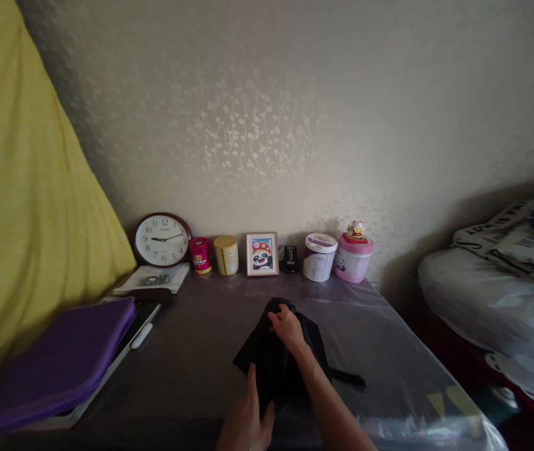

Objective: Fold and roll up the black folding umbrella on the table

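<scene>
In front of me on the table lies a black cloth item (pixel 271 357), bunched up, with a strap (pixel 348 377) trailing off to the right. Its exact kind I cannot make out. My right hand (pixel 286 327) is closed on the upper part of the cloth, fingers curled into it. At the near left side of the cloth is my left hand (pixel 248 416), its index finger stretched out and thumb apart, against the fabric. The other fingers of that hand are mostly hidden.
A purple folder (pixel 60 360) lies left, with a white pen-like object (pixel 141 336) beside it. Along the wall stand a clock (pixel 162 240), a red can (pixel 200 255), a yellow-lidded jar (pixel 226 255), a panda picture (pixel 262 254), a purple-white tub (pixel 319 258) and a pink tub (pixel 354 258).
</scene>
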Tool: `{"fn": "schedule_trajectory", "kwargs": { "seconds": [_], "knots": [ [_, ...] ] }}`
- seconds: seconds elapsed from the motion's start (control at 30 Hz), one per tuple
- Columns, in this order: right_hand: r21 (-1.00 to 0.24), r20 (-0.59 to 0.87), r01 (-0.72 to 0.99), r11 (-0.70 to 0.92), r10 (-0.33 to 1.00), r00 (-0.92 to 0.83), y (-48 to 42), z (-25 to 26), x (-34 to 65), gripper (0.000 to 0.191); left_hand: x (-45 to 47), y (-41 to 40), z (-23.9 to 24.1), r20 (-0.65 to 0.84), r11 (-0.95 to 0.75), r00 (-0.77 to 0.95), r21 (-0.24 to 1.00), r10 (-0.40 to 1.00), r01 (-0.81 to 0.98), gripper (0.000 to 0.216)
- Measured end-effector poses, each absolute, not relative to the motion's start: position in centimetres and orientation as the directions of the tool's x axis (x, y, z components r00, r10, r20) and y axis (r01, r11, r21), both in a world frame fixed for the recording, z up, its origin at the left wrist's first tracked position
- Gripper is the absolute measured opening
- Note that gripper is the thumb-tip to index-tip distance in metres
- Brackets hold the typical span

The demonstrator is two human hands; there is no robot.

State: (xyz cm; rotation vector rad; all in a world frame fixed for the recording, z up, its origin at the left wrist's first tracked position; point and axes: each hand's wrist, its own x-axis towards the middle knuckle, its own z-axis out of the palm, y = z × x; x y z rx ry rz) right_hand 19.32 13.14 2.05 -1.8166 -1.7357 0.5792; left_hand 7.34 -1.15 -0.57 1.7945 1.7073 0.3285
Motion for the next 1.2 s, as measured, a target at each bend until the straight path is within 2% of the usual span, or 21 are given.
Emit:
{"fn": "schedule_trajectory", "kwargs": {
  "seconds": [0.17,0.33,0.43,0.57,0.67,0.83,0.97,1.13,1.2],
  "knots": [
    [-0.63,0.083,0.776,0.033,0.996,0.025,12.5,2.4,19.0,0.03,7.5,-2.0,-0.1,-0.166,0.003,0.122,0.604,0.979,0.797,0.072],
    [-0.605,0.174,0.785,0.132,0.984,-0.032,11.8,2.4,18.6,0.032,7.6,-1.6,0.8,-0.192,-0.105,0.228,0.5,0.955,0.86,0.072],
    [-0.603,0.286,0.749,0.274,0.951,-0.118,10.8,2.0,19.1,0.026,7.6,-1.2,0.7,-0.212,-0.122,0.231,0.431,0.949,0.894,0.069],
    [-0.533,0.541,0.638,0.556,0.803,-0.249,8.2,0.8,20.6,0.023,7.7,-1.1,0.2,-0.205,-0.126,0.214,0.373,0.955,0.919,0.069],
    [-0.459,0.611,0.627,0.63,0.736,-0.291,6.9,-0.2,21.7,0.024,7.8,-1.1,0.3,-0.227,-0.118,0.211,0.364,0.951,0.924,0.069],
    [-0.391,0.589,0.714,0.581,0.754,-0.291,9.9,-1.2,22.3,0.027,7.9,-1.1,0.7,-0.267,-0.073,0.178,0.36,0.947,0.93,0.07],
    [-0.373,0.509,0.789,0.488,0.819,-0.266,14.6,-1.1,22.7,0.028,8.0,-1.1,1.1,-0.287,-0.057,0.175,0.375,0.942,0.925,0.072],
    [-0.412,0.394,0.877,0.246,0.916,-0.072,17.0,0.2,23.8,0.031,8.0,-1.2,1.2,-0.282,-0.027,0.148,0.392,0.948,0.919,0.072],
    [-0.424,0.438,0.861,0.281,0.896,-0.076,15.6,0.9,23.7,0.031,7.9,-1.2,0.9,-0.277,-0.026,0.146,0.394,0.95,0.919,0.073]
  ]
}}
